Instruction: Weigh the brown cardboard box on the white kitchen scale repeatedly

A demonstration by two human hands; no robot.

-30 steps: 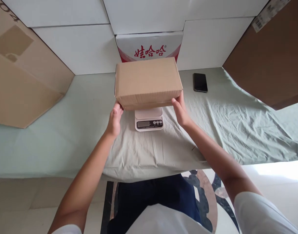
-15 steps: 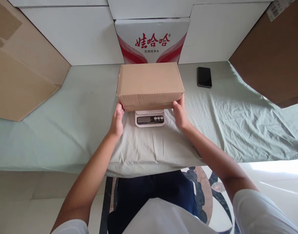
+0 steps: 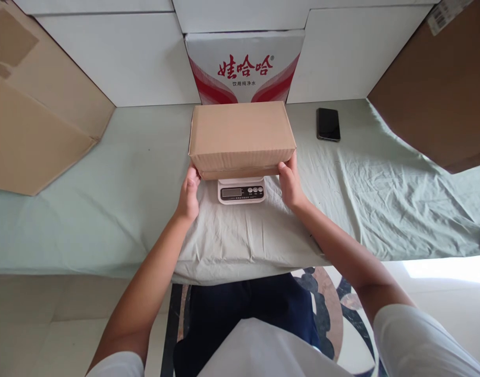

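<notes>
A closed brown cardboard box (image 3: 242,137) sits on a small white digital scale (image 3: 241,191) in the middle of the table. Only the scale's front with its display and buttons shows below the box. My left hand (image 3: 188,196) grips the box's lower left corner. My right hand (image 3: 290,183) grips its lower right corner. Both hands press against the box's near side.
A pale green cloth (image 3: 381,199) covers the table. A black phone (image 3: 328,124) lies at the back right. A white and red printed carton (image 3: 243,65) stands behind the box. Large brown cartons stand at left (image 3: 35,115) and right (image 3: 439,89).
The box came down from a raised position onto the scale and now hides more of its platform. In the last half second hardly anything moved.
</notes>
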